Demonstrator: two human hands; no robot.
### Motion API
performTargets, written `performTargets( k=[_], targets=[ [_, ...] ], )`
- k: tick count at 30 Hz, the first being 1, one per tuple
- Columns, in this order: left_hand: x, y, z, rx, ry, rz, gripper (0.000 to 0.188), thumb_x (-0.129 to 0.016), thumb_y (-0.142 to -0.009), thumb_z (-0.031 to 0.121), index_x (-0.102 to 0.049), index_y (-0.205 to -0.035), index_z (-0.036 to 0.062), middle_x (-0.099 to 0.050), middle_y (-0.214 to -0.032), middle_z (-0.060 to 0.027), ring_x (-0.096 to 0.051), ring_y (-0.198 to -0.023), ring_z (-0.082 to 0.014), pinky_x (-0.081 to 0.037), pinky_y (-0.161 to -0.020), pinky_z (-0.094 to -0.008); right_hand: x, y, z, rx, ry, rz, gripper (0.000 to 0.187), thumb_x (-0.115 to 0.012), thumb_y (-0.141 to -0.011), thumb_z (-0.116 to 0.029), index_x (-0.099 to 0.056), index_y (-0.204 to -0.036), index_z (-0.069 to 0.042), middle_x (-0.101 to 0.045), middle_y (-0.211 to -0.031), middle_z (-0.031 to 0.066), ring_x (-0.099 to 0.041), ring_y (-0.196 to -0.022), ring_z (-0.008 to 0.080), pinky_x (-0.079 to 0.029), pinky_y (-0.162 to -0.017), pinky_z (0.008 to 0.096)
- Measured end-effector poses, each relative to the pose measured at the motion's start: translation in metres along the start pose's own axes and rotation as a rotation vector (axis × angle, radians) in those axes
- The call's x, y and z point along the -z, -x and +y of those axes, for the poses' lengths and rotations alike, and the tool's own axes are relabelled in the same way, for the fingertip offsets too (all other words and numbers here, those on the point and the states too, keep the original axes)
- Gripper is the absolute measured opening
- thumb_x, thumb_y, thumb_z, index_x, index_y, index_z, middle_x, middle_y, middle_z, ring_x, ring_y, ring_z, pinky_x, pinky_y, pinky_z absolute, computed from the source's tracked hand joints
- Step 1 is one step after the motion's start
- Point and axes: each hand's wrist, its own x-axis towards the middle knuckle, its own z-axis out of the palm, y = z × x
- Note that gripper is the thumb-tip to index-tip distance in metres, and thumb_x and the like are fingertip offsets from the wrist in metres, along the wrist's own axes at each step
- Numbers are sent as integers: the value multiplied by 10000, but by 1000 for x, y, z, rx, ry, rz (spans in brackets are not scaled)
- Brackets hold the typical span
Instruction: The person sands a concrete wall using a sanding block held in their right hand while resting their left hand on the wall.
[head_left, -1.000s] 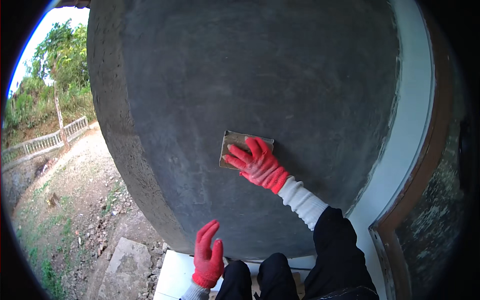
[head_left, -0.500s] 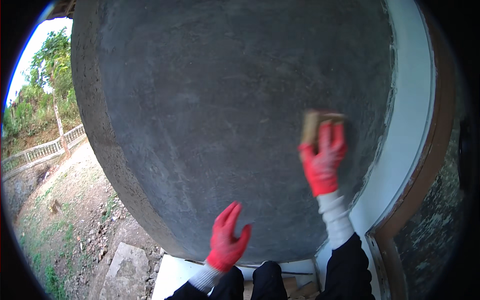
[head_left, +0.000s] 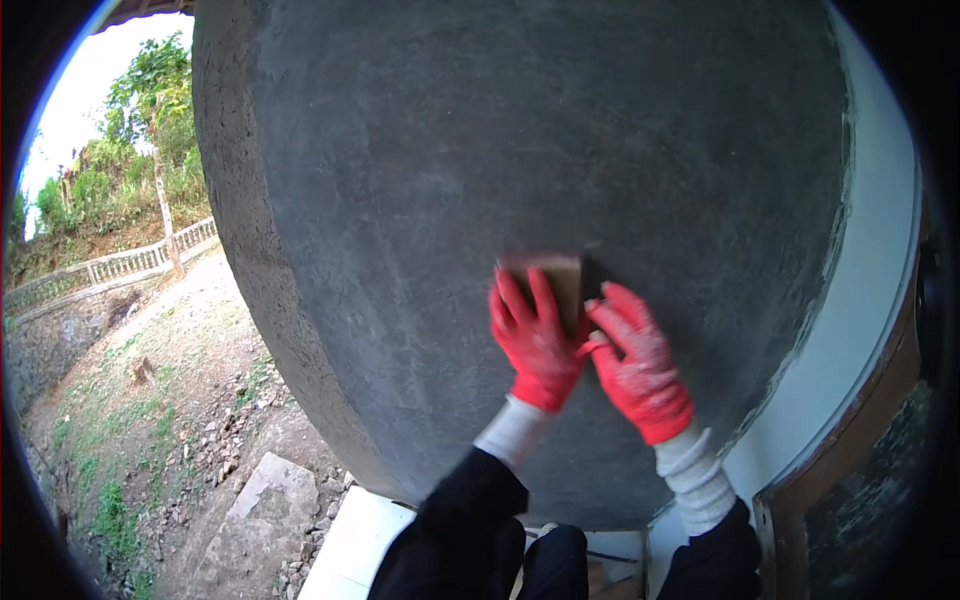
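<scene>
In front of me stands a dark grey plastered wall (head_left: 420, 200). My left hand (head_left: 540, 345), in a red-coated glove, is closed on a tan rectangular block (head_left: 562, 285) with a reddish upper edge, held up to the wall. Whether it is a sponge or a sanding block I cannot tell. Just right of it, my right hand (head_left: 640, 370), gloved the same way, has its fingers apart and slightly bent, close to the left thumb. The right fingertips are near the block's lower right side, and nothing shows in that hand.
A white strip (head_left: 865, 240) and a brown frame (head_left: 860, 420) border the wall on the right. Below are my knees (head_left: 555, 560) and a white ledge (head_left: 355, 535). Down to the left lie a concrete slab (head_left: 265, 500), rubble and sloping ground, with a balustrade (head_left: 135, 262) farther off.
The block has passed from my right hand to my left and sits farther left. My left hand has risen from low on the wall; my right has let go and dropped slightly.
</scene>
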Motion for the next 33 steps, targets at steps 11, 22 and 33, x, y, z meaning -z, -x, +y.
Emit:
performTargets(
  k=[11, 22, 33],
  targets=[
    [20, -139, -111, -20, -218, 192, 945, -787, -826, 419, -355, -1562, 15, -355, -1572, -332, -452, -1362, -521, -415, -1097, -551, 57, -93, 73, 124, 624, 542, 553, -708, -938, -141, -554, -1469, -118, -413, -1514, 181, -436, -1371, 388, -428, -1111, 473],
    [39, -101, -147, -90, -262, 46, 918, -793, -810, 382, -374, -1530, -6, -325, -1569, -355, -459, -1329, -536, -430, -1072, -562, 16, -86, 92, 259, 767, 537, 538, -725, -868, -150, -601, -1389, -93, -495, -1450, 106, -490, -1309, 379, -446, -1090, 515],
    [68, -2, -153, -228, -211, 0, 990, -819, -811, 349, -305, -1583, 1, -271, -1587, -388, -390, -1405, -550, -385, -1107, -603, 12, -86, 91, 238, 724, 602, 519, -749, -845, -148, -629, -1349, -116, -544, -1385, 75, -517, -1280, 348, -476, -1070, 480]
  ],
)
